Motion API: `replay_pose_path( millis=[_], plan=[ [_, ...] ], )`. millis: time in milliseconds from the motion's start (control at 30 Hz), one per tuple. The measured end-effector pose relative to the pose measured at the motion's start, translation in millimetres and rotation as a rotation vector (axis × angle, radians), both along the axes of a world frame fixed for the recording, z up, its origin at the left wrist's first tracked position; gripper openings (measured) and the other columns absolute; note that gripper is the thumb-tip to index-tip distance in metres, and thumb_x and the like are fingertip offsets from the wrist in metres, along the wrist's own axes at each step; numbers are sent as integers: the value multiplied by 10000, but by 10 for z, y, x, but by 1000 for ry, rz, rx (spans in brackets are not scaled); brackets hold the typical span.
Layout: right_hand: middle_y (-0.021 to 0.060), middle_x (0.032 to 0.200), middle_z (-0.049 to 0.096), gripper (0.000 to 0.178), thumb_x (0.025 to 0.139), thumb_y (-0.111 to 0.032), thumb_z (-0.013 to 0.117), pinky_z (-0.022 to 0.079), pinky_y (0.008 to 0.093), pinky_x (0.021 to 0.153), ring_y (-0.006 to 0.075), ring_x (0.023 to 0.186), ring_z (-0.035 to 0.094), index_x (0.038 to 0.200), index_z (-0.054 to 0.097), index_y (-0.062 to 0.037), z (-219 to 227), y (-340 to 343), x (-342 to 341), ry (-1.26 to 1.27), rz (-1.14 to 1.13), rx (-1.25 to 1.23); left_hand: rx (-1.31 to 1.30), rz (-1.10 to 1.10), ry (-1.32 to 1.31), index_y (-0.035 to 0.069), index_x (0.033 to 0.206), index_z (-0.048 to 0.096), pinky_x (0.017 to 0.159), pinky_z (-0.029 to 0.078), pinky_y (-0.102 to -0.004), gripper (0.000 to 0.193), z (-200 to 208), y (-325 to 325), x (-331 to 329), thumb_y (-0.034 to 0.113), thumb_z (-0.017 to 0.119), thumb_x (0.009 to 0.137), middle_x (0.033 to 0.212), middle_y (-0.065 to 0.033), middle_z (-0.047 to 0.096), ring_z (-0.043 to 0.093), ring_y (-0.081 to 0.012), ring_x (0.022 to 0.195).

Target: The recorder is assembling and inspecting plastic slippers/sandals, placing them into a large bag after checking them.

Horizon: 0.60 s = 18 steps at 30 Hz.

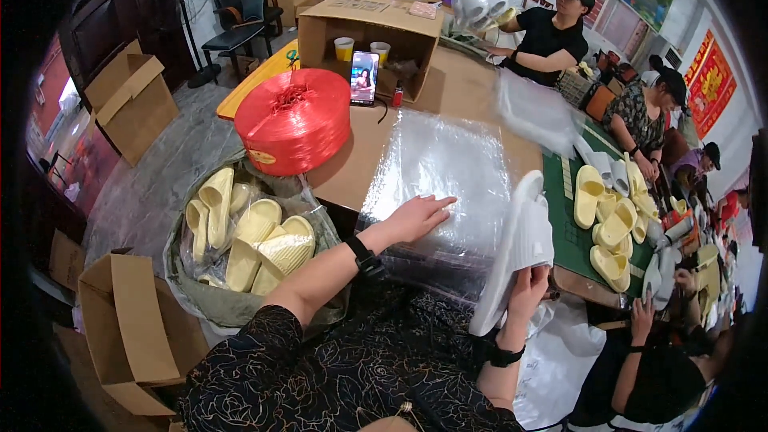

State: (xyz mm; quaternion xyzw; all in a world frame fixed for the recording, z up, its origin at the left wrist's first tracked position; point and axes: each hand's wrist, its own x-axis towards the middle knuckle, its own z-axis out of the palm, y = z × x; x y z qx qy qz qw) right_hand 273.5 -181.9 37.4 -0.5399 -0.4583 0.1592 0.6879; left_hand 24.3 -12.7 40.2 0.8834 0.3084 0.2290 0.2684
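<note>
My left hand (418,218) lies with fingers stretched out on top of a stack of clear plastic bags (444,160) on the table in front of me. In my right hand (528,292) is a pair of white slide sandals (530,232), held upright at the stack's right edge, fingers closed round them. To the left of the bags stands a big roll of red plastic twine (280,148). Below it, a sack (178,272) holds several pale yellow slides (256,244), some in clear plastic.
An open cardboard box (320,24) with cups stands behind a propped phone (364,78). More yellow slides (612,224) lie on a green mat (556,192) at right. Co-workers (552,28) stand along that side. Cardboard boxes (132,320) sit on the floor at left.
</note>
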Motion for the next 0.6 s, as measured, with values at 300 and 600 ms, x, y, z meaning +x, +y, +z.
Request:
replay_pose_path(
  millis=[300,600],
  plan=[
    [211,1031,589,263,804,-52,684,469,437,784,393,911,579,1054,651,19,423,-86,-436,-614,30,-330,-220,137,-98,264,1522,237,900,470,-484,522,-33,111,-4,348,353,1020,1148,-271,610,603,-448,1024],
    [248,1019,575,213,804,-96,659,469,480,805,434,927,569,964,634,43,254,33,-404,-780,-25,-408,2,121,-135,221,1379,530,1090,364,-440,403,200,-41,-18,322,379,1019,1440,-131,482,451,-355,1317]
  ],
)
